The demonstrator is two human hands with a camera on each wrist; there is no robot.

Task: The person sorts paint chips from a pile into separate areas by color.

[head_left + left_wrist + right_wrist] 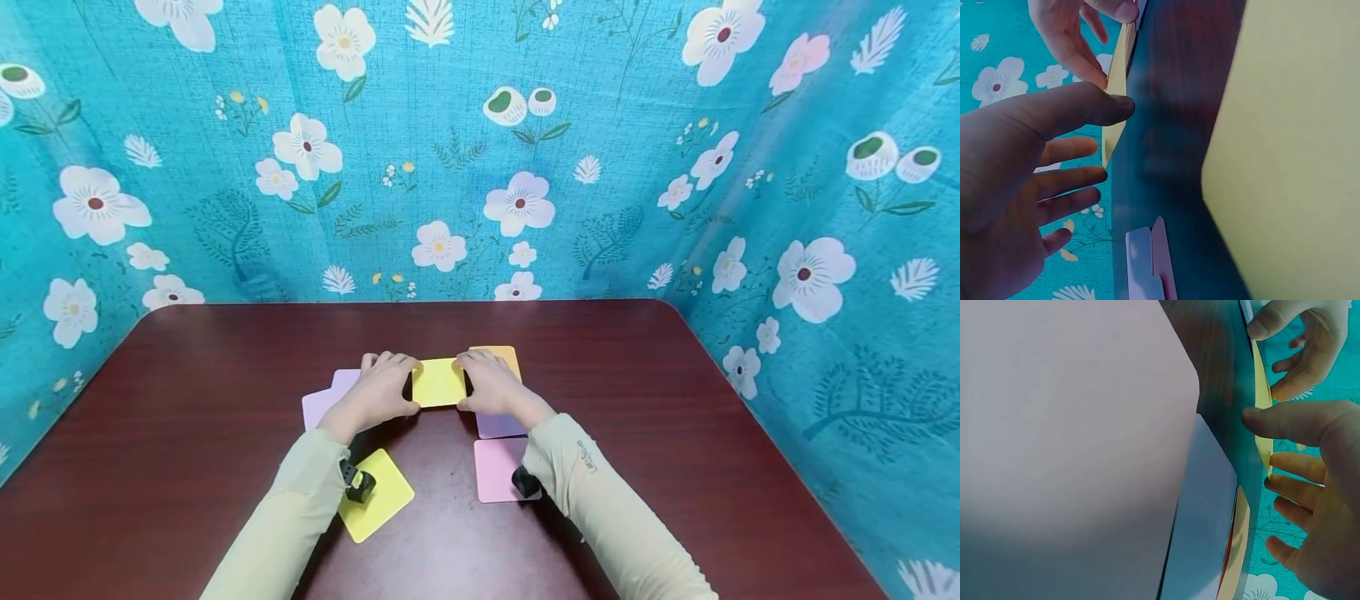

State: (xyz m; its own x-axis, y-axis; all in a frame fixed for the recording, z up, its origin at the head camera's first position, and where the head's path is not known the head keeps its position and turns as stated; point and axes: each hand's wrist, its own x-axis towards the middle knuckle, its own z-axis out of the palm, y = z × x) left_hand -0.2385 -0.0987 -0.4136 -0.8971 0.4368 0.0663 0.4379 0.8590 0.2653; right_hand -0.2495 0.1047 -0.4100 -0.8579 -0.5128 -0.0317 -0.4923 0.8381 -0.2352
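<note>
A yellow sheet of paper or thin card [438,382] is stretched between both hands, over the far middle of the table. My left hand [380,387] pinches its left end, thumb on the near edge and fingers at the far edge. The right hand [491,385] holds the right end the same way. Seen edge-on in the left wrist view, the yellow sheet [1116,119] looks creased or bent; whether it is folded double I cannot tell. In the right wrist view, the thumb and fingers of the right hand [1329,481] span its narrow side.
Overlapping lilac cards [318,406] lie by the left hand. Under the right hand are an orange card [504,354] and a purple card [498,427], with a pink card [497,467] nearer. Another yellow card [386,496] lies beneath the left wrist. A floral curtain [450,167] hangs behind the table [225,358].
</note>
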